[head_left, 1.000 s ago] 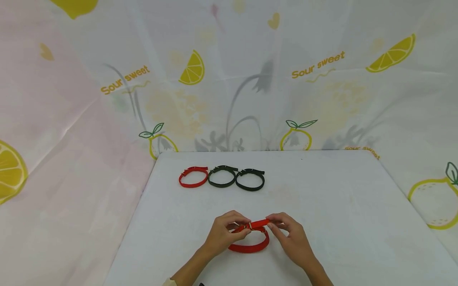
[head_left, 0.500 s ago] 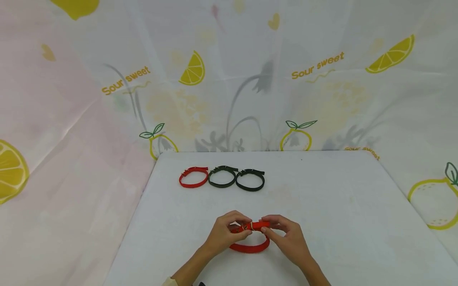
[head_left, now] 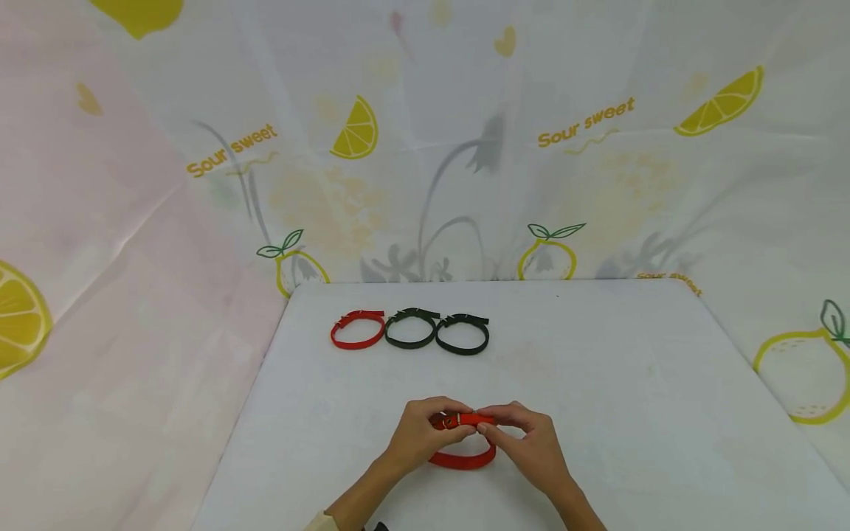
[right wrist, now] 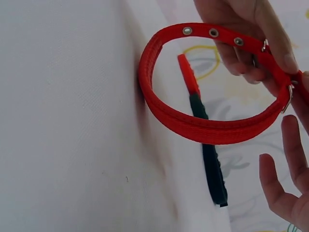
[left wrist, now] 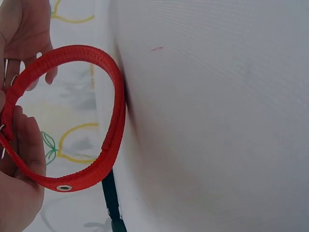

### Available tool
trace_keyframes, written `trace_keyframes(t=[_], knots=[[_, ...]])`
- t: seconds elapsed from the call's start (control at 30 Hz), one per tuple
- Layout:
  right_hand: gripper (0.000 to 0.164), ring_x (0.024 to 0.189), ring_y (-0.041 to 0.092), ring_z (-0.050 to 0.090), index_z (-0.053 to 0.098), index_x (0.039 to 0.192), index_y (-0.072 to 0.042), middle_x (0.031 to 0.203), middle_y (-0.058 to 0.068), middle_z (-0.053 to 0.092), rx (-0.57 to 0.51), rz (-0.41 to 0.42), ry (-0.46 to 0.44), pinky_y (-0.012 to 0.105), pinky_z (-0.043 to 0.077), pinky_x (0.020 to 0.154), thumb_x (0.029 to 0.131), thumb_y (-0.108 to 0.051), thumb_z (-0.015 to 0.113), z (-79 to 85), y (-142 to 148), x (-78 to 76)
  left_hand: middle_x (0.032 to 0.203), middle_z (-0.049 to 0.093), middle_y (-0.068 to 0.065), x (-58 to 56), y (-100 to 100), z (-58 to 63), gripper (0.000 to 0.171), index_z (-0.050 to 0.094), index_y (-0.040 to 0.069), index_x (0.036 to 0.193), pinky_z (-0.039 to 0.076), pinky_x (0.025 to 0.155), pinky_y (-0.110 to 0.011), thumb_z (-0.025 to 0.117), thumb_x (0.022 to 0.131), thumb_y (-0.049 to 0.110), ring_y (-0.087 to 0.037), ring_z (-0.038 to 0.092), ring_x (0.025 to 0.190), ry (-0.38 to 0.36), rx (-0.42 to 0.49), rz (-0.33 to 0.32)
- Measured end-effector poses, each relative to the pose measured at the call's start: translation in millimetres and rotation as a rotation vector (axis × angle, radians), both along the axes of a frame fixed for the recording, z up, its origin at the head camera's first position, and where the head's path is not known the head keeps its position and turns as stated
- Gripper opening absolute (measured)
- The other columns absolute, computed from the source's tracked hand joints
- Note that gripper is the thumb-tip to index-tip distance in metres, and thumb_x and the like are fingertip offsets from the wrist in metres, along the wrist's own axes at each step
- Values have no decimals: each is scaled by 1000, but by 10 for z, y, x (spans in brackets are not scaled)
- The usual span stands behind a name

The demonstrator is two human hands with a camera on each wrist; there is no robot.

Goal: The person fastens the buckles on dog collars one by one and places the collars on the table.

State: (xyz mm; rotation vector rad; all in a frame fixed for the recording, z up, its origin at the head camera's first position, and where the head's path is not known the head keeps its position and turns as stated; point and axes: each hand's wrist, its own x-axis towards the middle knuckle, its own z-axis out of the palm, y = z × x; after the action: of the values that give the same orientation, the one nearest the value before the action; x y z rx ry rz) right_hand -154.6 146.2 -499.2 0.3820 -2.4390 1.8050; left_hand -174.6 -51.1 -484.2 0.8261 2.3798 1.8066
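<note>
Both hands work on a red buckled collar near the front of the table, its loop standing on edge. My left hand pinches the strap on the left of the metal buckle. From the other side, my right hand pinches the strap end just past the buckle, with thumb and index finger. The two sets of fingertips almost meet in the head view. Metal-rimmed holes show along the strap in the right wrist view. Fingers partly cover the buckle area.
Farther back on the white table lie three more buckled collars side by side: a red collar, a dark green collar and a black collar. Behind the table hangs a lemon-print cloth.
My right hand has slid left along the strap, from its outstretched end to right beside the buckle. My left hand keeps its pinch and has shifted slightly right. The three collars behind stay put.
</note>
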Motion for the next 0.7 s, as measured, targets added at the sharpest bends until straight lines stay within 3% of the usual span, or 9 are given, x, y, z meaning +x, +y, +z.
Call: trace_keyframes(t=[0.27,0.4,0.47,0.6,0.7], knots=[[22,81,10,58,66,98,-14,87,-3,65,14,-9,27,36,49,74,77,-21,66,255,-7,67,88,65,0,-2,-49,-38,23,65,13,98,51,63,-27,68,76,17,-11,58,72,1,26,14],[23,80,10,59,66,99,-14,88,-3,65,18,-13,7,31,49,74,78,-21,66,221,20,55,88,65,4,-53,-72,-211,25,65,17,99,51,63,-27,68,75,24,-10,59,72,-33,31,38],[23,79,11,59,67,99,-16,87,-4,65,1,-23,2,30,49,73,77,-22,66,170,36,36,88,65,5,-54,-77,-227,26,66,15,99,51,63,-27,69,74,25,-10,59,71,-48,30,55],[23,79,12,59,67,99,-19,89,-5,65,-26,-34,-1,31,50,72,77,-26,66,90,75,-5,85,65,3,-11,-80,-88,26,66,8,96,52,63,-28,70,74,19,-11,59,70,-60,38,70],[24,81,13,60,67,98,-21,91,-5,65,-40,-61,-19,29,50,71,76,-29,66,38,120,-42,85,66,2,1,-98,-18,25,67,9,96,52,64,-29,70,73,18,-12,60,70,-86,39,85]])
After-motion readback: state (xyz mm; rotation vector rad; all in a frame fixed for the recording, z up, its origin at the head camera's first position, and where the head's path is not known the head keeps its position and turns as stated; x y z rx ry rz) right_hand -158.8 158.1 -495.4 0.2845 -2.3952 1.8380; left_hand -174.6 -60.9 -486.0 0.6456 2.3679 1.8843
